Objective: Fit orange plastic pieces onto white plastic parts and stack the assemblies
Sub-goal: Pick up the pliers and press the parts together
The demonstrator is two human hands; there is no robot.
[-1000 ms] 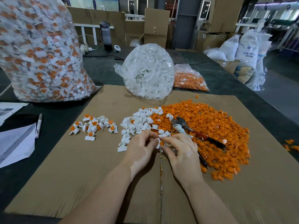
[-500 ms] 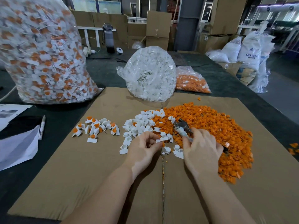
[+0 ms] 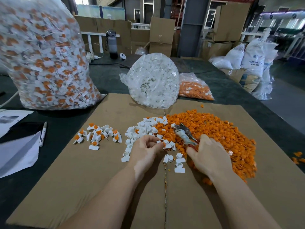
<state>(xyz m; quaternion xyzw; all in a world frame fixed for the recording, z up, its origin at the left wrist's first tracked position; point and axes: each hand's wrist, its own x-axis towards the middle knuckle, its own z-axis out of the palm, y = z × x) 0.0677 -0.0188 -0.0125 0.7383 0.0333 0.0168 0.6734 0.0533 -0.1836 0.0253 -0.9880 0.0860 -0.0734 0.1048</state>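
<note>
A big heap of orange pieces (image 3: 214,129) lies on the cardboard sheet (image 3: 82,179), with a smaller heap of white parts (image 3: 145,126) touching its left side. Finished white-and-orange assemblies (image 3: 97,134) lie in a loose group further left. My left hand (image 3: 145,151) pinches a small white part with an orange piece at its fingertips, just in front of the white heap. My right hand (image 3: 209,156) lies on the near edge of the orange heap, fingers curled round the handles of the pliers (image 3: 184,134), whose jaws point away to the left.
At the back left stands a large clear bag of assemblies (image 3: 41,60). A bag of white parts (image 3: 153,80) and a bag of orange pieces (image 3: 193,88) sit behind the cardboard. A marker (image 3: 43,134) and papers (image 3: 18,149) lie at left.
My right hand left the part at centre, moved right onto the orange heap and closed on the pliers' handles. My left hand stayed, keeping the small part. The camera tilted up slightly.
</note>
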